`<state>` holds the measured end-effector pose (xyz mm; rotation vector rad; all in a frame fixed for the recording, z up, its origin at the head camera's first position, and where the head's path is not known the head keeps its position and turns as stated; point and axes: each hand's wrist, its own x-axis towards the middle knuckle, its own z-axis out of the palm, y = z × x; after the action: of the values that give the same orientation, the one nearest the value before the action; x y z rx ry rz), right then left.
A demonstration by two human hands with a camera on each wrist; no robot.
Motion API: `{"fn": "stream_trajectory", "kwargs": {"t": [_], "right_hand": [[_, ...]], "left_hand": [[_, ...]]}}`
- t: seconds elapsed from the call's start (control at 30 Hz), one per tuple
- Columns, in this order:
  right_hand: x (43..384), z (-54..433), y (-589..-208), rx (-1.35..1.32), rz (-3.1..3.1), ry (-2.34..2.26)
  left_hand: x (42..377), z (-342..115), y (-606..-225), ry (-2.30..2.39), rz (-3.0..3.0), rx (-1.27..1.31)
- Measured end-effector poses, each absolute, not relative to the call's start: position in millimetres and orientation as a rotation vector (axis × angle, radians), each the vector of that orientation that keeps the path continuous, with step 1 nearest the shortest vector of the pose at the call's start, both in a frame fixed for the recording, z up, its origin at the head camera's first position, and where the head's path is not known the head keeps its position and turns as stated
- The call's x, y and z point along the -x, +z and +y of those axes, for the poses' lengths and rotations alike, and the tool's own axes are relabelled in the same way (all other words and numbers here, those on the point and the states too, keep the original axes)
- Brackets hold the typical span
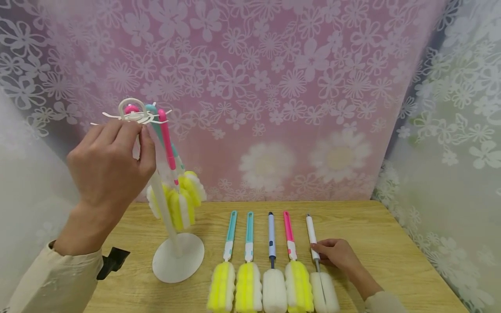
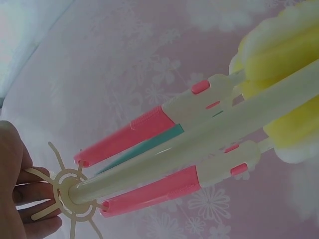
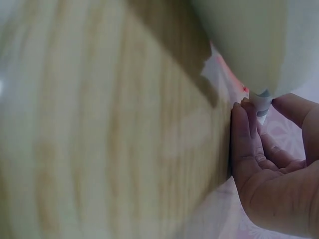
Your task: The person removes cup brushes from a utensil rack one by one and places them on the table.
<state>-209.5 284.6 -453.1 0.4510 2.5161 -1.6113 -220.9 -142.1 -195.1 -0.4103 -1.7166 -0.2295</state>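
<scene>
My left hand [image 1: 111, 161] grips the top of a white hook stand [image 1: 166, 213], its fingers at the ring of hooks [image 2: 60, 191] in the left wrist view. From the hooks hang a pink-handled sponge brush [image 1: 167, 139], another pink-handled brush [image 2: 127, 137] and a teal-handled brush [image 2: 144, 144], yellow-and-white sponges downward. At the right end of a row on the table, my right hand [image 1: 340, 254] pinches the handle of a white sponge brush [image 1: 311, 228] between thumb and fingers. That brush's sponge [image 3: 249, 45] fills the upper right of the right wrist view.
Left of the held brush lie a pink-handled brush [image 1: 288, 228], a lavender-handled brush with white sponge [image 1: 272, 230] and two teal-handled brushes, one of them beside the lavender one [image 1: 249, 228]. The stand's round base [image 1: 178, 269] rests on the wooden table [image 1: 375, 243]. Flowered curtains [image 1: 274, 108] enclose it.
</scene>
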Motion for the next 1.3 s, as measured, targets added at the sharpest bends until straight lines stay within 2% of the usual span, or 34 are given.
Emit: {"fn": "stream_trajectory", "kwargs": {"t": [0.43, 1.3], "right_hand": [[207.1, 286.2, -460.0, -0.421, 2.644, -1.471], [205.6, 286.2, -461.0, -0.357, 2.518, -1.630]], "left_hand": [[217.3, -139.6, -191.3, -0.175, -1.750, 0.404], [210.2, -134.9, -182.6, 0.062, -1.866, 0.419]]}}
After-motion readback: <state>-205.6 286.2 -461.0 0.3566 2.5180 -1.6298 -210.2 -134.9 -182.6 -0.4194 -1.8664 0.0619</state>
